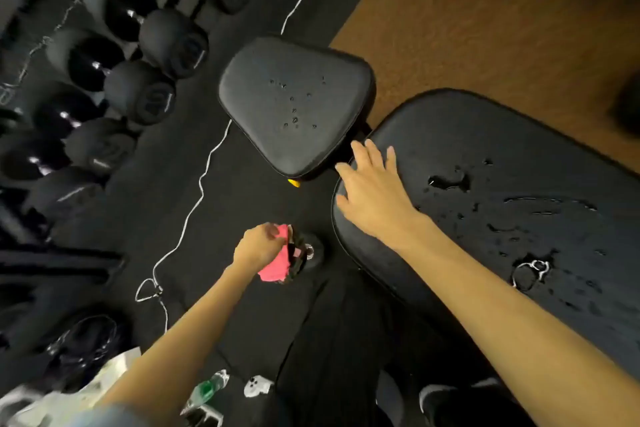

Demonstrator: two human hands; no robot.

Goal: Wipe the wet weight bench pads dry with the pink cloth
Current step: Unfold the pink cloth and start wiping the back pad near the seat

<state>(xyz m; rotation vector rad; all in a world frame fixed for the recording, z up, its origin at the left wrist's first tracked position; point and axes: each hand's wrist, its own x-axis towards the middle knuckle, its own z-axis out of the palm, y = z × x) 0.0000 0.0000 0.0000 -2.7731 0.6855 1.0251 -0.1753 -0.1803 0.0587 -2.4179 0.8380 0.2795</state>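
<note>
Both forearms reach out from the bottom edge. Left hand (258,248) is fisted around the pink cloth (275,262), bunched up and held low over the black floor mat, off the bench. Right hand (372,194) is spread flat, fingers apart, on the near end of the back pad (502,218), puddles just beside it. Seat pad (294,104) has droplets too.

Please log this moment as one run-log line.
left hand: grips pink cloth, off the bench | right hand: open, flat on long pad | seat pad: droplets | wiping: not begun
</note>
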